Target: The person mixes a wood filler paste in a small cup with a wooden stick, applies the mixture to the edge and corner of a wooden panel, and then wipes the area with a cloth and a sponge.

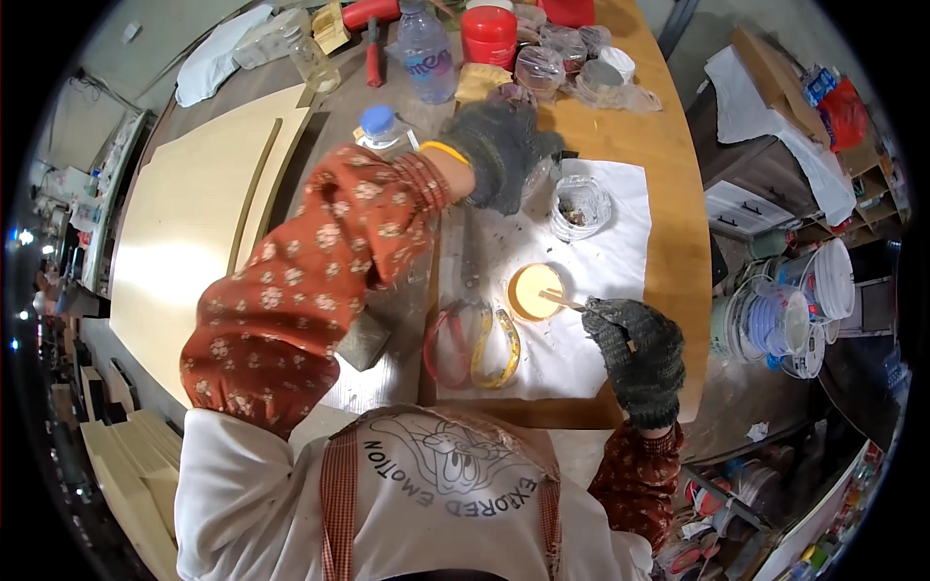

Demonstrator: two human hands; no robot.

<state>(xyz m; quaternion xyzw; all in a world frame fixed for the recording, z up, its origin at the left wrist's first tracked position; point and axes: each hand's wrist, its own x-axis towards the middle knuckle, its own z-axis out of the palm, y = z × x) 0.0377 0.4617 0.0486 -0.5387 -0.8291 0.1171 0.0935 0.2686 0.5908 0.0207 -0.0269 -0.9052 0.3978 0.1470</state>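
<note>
R grip (pixel 635 358) pinching stick (pixel 565 301) in cup (pixel 512 302)

Stick tip's in cream paint (pixel 533 288); cup's on white sheet (pixel 605 339), R part of surface (pixel 675 232). L grip (pixel 496 157), gloved, over sheet's far L corner; can't tell if spread or pinching. Clear jar (pixel 581 225) w/ dark bits just beyond cup; yellow loop (pixel 510 349) nr cup, twd person.

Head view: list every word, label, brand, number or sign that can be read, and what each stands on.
White top: dark, legible lettering curved around a cartoon drawing; wording not copied here.
Clear plastic bottle: large print on its side; wording not copied here.
Blue packet at the right: any print is too small to read.
</note>
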